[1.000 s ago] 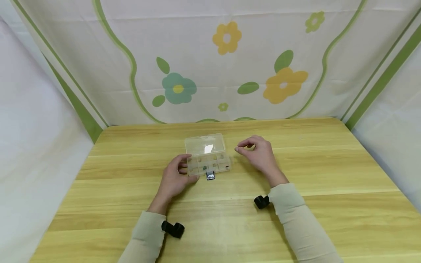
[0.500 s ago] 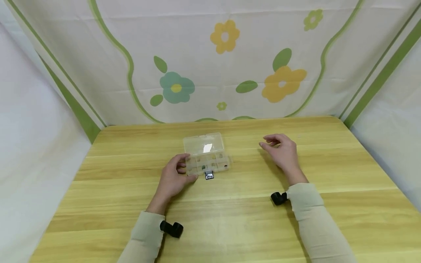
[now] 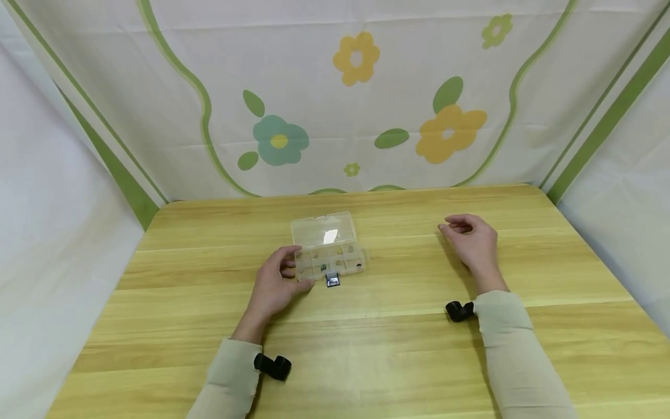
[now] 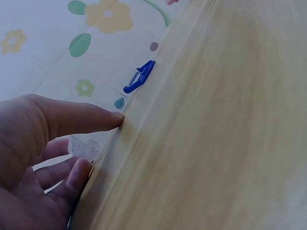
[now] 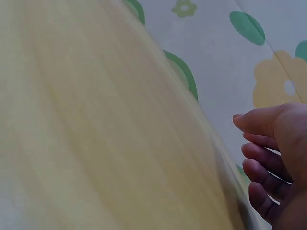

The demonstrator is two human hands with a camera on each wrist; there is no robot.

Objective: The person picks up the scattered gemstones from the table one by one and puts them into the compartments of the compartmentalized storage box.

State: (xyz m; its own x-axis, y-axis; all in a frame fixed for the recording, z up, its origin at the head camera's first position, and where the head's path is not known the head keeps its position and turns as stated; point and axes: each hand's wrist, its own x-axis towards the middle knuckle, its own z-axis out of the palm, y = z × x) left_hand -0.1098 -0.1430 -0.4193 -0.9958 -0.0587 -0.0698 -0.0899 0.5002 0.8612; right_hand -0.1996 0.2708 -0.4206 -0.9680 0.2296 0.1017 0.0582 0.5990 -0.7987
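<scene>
A clear plastic compartment box (image 3: 337, 262) lies on the table with its lid (image 3: 324, 230) raised toward the back. Small pieces sit in several compartments, among them a green one (image 3: 323, 267) and a dark one (image 3: 359, 265); their kind is too small to tell. At the front edge hangs a blue latch (image 4: 139, 76). My left hand (image 3: 274, 282) holds the box's left end, thumb at the front corner and fingers at the left side. Well to the right of the box, my right hand (image 3: 473, 244) hovers with loosely curled fingers (image 5: 259, 120) and nothing visible in them.
The wooden table (image 3: 366, 361) runs up to a white curtain (image 3: 314, 75) with flowers, and white cloth hangs at both sides. A small black camera (image 3: 274, 366) is worn on the left wrist, another camera (image 3: 459, 311) on the right.
My right hand has moved away to the right from beside the box, its fingers loosening slightly. The left hand and the box have stayed in place.
</scene>
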